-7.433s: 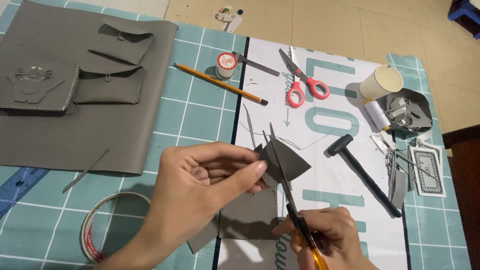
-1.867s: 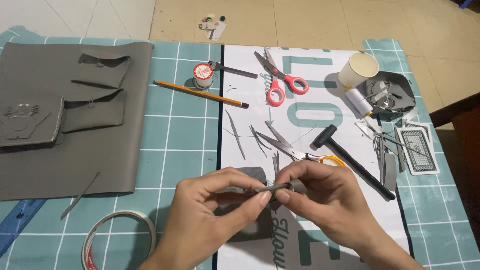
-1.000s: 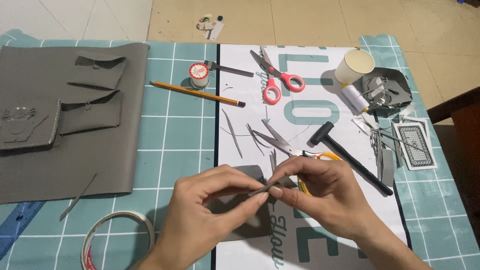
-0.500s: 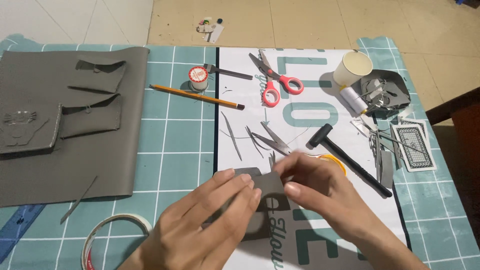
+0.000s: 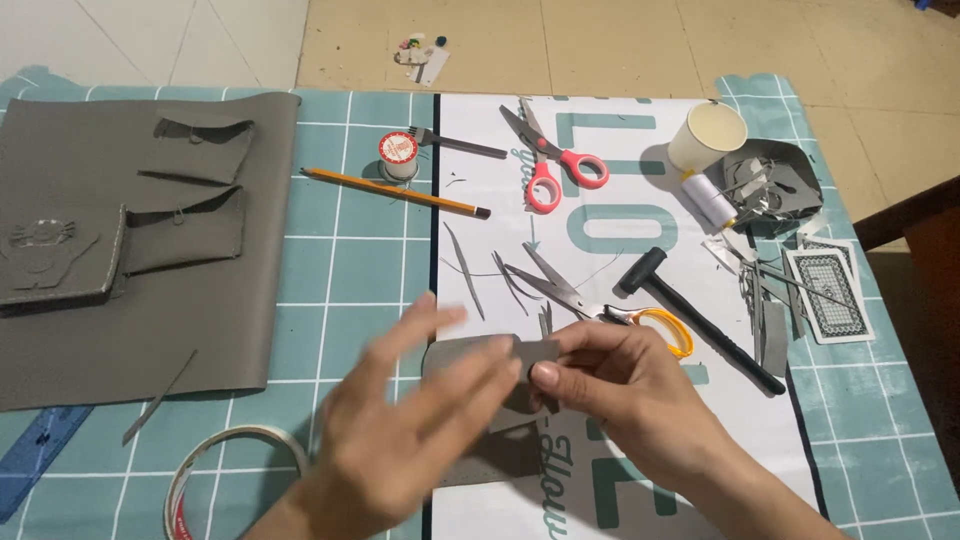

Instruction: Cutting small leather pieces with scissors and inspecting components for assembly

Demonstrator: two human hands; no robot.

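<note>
I am pinching the small grey leather piece [image 5: 520, 352] between the thumb and fingers of my right hand [image 5: 625, 385], low in the middle of the frame, so it stays put over the white printed sheet [image 5: 640, 215]. My left hand [image 5: 415, 420] is lying open and blurred across the piece, fingers spread flat, grasping nothing. The orange-handled scissors [image 5: 600, 305] are lying just above my knuckles, the black mallet [image 5: 700, 320] to their right.
</note>
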